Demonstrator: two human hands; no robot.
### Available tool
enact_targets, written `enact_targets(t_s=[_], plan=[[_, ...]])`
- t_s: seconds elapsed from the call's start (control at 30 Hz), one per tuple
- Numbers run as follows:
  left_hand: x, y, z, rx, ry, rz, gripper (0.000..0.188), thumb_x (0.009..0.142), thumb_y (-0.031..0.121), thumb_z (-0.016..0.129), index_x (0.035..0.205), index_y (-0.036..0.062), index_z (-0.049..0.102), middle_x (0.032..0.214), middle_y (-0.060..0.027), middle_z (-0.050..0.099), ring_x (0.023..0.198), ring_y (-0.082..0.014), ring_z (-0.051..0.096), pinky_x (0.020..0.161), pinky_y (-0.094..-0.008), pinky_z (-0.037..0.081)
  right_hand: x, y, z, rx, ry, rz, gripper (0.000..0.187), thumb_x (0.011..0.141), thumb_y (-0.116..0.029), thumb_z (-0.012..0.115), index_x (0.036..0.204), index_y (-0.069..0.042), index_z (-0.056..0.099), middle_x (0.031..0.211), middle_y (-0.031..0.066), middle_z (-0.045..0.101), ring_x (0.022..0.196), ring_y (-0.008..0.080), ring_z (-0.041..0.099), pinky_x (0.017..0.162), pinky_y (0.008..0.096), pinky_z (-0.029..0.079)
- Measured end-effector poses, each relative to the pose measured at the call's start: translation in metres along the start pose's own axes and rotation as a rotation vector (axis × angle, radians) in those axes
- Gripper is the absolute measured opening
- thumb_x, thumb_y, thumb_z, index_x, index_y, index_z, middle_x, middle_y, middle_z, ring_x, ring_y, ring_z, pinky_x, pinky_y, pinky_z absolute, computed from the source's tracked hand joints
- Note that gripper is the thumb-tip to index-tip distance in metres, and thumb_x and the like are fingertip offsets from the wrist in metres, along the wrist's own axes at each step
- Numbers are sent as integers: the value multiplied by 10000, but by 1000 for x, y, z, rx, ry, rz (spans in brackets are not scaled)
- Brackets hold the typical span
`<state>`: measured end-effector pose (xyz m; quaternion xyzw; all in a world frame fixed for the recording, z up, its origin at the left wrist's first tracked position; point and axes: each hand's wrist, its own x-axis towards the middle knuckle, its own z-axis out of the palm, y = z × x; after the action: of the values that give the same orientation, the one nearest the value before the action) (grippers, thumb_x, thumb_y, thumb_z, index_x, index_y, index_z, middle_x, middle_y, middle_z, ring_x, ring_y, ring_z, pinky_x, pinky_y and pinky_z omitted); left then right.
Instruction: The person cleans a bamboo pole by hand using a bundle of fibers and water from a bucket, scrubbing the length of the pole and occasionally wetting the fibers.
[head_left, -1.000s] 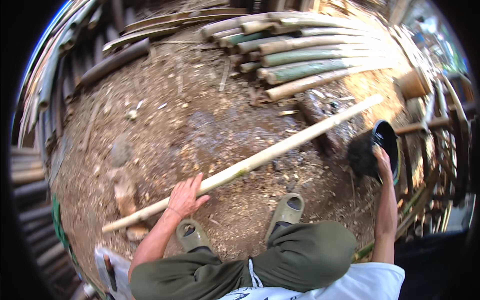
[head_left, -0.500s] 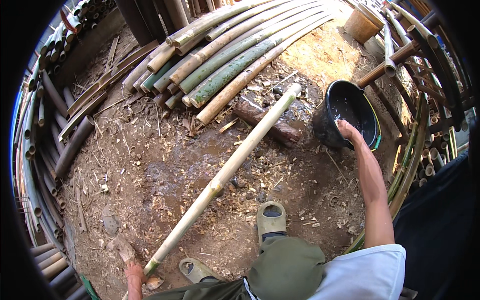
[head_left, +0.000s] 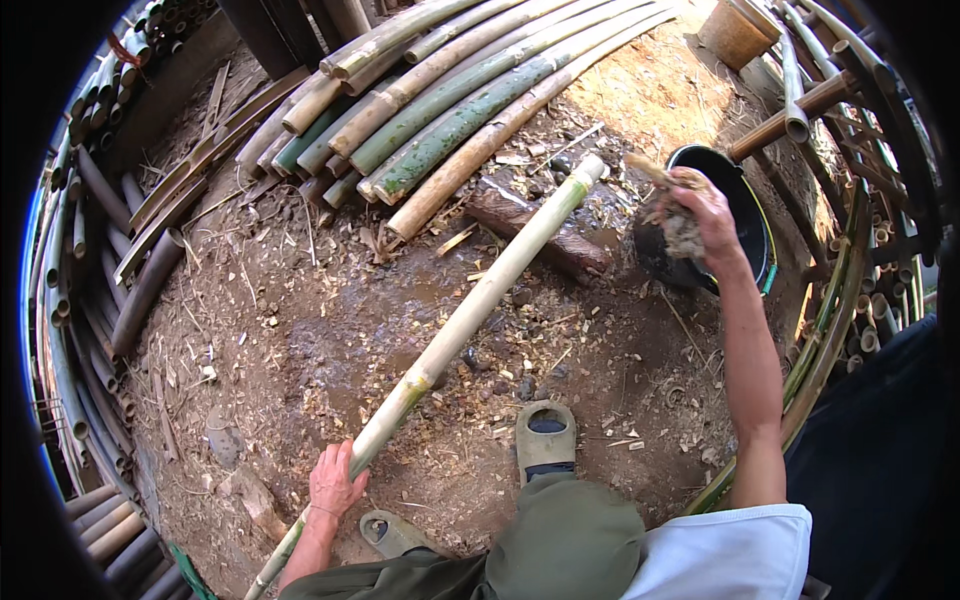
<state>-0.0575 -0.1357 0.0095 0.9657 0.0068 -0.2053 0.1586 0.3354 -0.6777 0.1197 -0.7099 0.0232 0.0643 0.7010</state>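
Note:
A pale peeled bamboo pole slants from the lower left to the upper middle, its far end resting over a short dark log. My left hand grips the pole near its lower end. Above the near side of a black bucket, my right hand is closed round a ragged, tan-grey clump of fibre. The clump looks wet and hides part of the bucket's opening.
A stack of green and tan bamboo poles lies at the back. More bamboo lines the left side, and a bamboo rack stands at right. A rusty brown container is far right. Wood chips litter the damp soil.
My right hand has come up out of the bucket with the fibre clump. My left hand has moved up along the pole from its lower end.

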Motion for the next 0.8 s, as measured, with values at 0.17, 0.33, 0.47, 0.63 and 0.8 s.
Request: enact_targets(t_s=[0.17,0.33,0.47,0.63,0.8], plan=[[7,-7,-32,11,-470,-127,778,658,197,712,1361,54,412,1151,-182,590,1031,-379,613,888,-487,510,72,59,55,-824,-69,-203,243,890,-138,660,1126,-84,666,909,74,697,791,169,667,699,322,566],[-2,13,18,-18,233,-166,643,684,241,758,1247,66,503,971,-122,633,883,-368,630,811,-475,523,-17,181,174,-870,-109,-818,213,824,-281,613,918,-97,664,918,103,701,970,235,674,849,489,583],[1,4,32,-16,226,-221,471,686,311,814,1049,100,601,918,-113,653,815,-345,654,704,-456,537,-201,179,324,-751,-454,-733,287,881,-373,667,1100,-191,702,1125,37,689,1148,256,622,1133,559,331],[0,-5,23,-98,100,-323,347,677,292,786,960,129,670,823,-139,696,769,-372,680,697,-467,549,-117,175,268,-812,-329,-841,136,884,-251,621,935,-158,706,1081,65,671,1231,307,537,1145,549,287],[23,1,10,-156,-25,-320,336,653,303,764,925,124,684,808,-151,705,770,-377,685,724,-469,555,85,143,79,-1113,255,-658,178,960,-220,600,897,-99,715,1124,109,698,1219,341,568,1116,503,345]])
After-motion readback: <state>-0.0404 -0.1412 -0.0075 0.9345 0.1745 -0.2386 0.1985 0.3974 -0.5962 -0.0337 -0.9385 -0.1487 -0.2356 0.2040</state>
